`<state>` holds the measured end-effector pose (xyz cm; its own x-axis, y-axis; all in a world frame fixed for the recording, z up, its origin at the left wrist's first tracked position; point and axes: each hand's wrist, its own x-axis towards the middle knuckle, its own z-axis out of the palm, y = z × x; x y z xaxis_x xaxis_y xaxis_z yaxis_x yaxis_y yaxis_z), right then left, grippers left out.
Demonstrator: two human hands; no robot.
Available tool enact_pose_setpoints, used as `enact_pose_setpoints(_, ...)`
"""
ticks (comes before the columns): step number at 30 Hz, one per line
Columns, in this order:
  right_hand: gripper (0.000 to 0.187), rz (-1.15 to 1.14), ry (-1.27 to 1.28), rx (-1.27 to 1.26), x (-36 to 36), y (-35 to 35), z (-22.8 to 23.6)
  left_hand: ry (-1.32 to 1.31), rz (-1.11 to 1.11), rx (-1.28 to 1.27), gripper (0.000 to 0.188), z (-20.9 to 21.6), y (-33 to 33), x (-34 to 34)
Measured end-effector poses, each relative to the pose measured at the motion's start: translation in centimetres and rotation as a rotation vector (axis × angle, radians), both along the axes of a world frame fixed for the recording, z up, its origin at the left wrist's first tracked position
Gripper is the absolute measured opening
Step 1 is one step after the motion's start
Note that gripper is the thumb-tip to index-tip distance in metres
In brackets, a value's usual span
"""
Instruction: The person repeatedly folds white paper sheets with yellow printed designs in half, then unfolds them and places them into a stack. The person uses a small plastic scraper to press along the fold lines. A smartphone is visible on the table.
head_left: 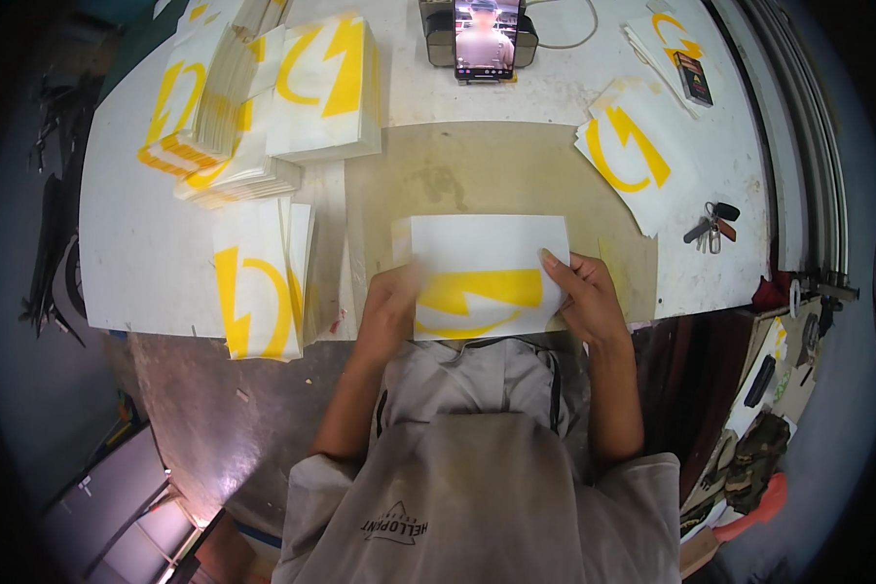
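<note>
A flat white paper bag (487,243) with a yellow lightning-like print lies sideways at the table's near edge, in front of my body. My left hand (389,307) is closed on its left edge; the fingers are partly hidden and slightly blurred. On the right edge my right hand (591,297) grips the bag, thumb on top and fingers underneath. A paler strip of paper shows past the bag's upper left corner. Under it is a tan board or sheet (496,165) lying on the white table.
Thick stacks of printed bags (326,88) stand at the far left, with a smaller pile (261,282) overhanging the near edge. To the right lie more bags (633,156), a small dark box (693,78) and keys (713,229). A phone (485,39) stands at the back.
</note>
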<state>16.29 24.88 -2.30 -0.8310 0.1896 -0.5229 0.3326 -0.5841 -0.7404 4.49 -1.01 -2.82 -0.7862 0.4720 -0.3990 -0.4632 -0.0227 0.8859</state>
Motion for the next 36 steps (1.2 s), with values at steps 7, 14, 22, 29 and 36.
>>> enact_pose_setpoints(7, 0.061, 0.005, 0.423, -0.274, 0.6, 1.7, -0.6, -0.339, -0.104, 0.422, 0.053, -0.4, 0.1, -2.9)
enact_pose_setpoints(14, 0.072, 0.052, 0.231, 0.343, 0.1, 0.7, -1.0, 0.360, -0.375, 0.166, 0.080, 0.2, -0.3, -4.1)
enact_pose_setpoints(22, 0.051, -0.113, 0.026, 0.569, -1.8, -1.1, -0.8, 0.726, 0.145, -0.401, 0.067, -1.1, 1.3, -0.3)
enact_pose_setpoints(29, 0.043, -0.139, 0.003, 1.039, -1.3, -2.5, -0.5, 1.399, -0.304, -0.614, 0.040, -1.0, 2.6, 2.8)
enact_pose_setpoints(36, 0.032, 0.184, 0.431, 1.627, -0.1, -5.7, 0.5, 1.400, -0.336, -0.623, 0.045, -1.8, 2.1, 2.9)
